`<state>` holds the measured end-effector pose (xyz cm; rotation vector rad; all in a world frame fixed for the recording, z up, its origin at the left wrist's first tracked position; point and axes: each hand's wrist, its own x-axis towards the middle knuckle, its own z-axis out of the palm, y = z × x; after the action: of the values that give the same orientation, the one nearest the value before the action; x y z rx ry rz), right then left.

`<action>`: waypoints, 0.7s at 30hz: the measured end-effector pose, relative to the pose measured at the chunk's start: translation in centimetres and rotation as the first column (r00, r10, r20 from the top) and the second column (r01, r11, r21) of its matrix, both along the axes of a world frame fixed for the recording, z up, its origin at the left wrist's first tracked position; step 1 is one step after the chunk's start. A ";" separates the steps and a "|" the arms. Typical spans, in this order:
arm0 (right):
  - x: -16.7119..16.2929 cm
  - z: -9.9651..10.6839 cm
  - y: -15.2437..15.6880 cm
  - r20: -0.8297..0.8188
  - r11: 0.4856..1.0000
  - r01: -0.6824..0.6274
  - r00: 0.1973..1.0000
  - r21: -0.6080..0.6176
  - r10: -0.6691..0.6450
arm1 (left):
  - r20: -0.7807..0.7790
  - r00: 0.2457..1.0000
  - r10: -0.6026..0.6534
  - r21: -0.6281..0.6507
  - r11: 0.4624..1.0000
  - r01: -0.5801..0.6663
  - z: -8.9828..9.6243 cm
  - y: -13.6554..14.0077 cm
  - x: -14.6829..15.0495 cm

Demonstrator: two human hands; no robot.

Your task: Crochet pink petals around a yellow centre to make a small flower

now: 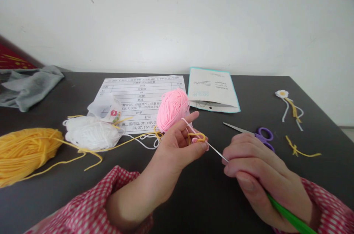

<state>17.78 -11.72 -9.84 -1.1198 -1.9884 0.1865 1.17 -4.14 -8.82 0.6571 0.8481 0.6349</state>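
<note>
Between thumb and fingers, my left hand (177,149) pinches a small piece of crochet work (199,138) in yellow and pink yarn. A pink strand runs over its raised index finger. My right hand (257,167) is closed around a crochet hook (287,213) with a green handle, and the thin metal shaft points left to the yellow loop at my left fingertips. Just behind my left hand sits a ball of pink yarn (173,110). The hook's tip is too small to make out.
Left lie a yellow yarn skein (30,152), a white yarn ball (92,133) and a grey cloth (30,86). A printed sheet (129,90) and a white pouch (212,88) lie behind. Purple-handled scissors (265,134), a crocheted flower (282,94) and yellow yarn scraps (295,150) are right.
</note>
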 end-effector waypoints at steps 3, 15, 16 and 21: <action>0.0 -0.3 0.0 0.021 1.000 0.008 1.000 0.025 -0.009 | 0.014 1.000 0.006 0.012 1.000 -0.007 -0.1 0.1 0.0; -0.3 -0.2 0.7 0.073 0.987 0.086 0.993 0.138 -0.097 | 0.119 0.993 0.005 0.043 0.999 -0.010 0.1 -0.3 0.0; -0.5 -0.1 0.8 0.049 0.985 0.080 0.995 0.155 -0.089 | 0.134 0.991 0.001 0.051 0.999 -0.008 0.2 -0.4 -0.1; -1.5 1.2 1.3 -0.107 0.954 0.123 0.989 0.272 -0.097 | 0.185 0.982 0.036 0.138 0.988 -0.062 2.0 -0.6 -0.3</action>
<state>16.24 -10.44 -8.59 -1.0167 -1.7984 -0.0963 0.90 -4.78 -6.84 0.6978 0.6543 0.7939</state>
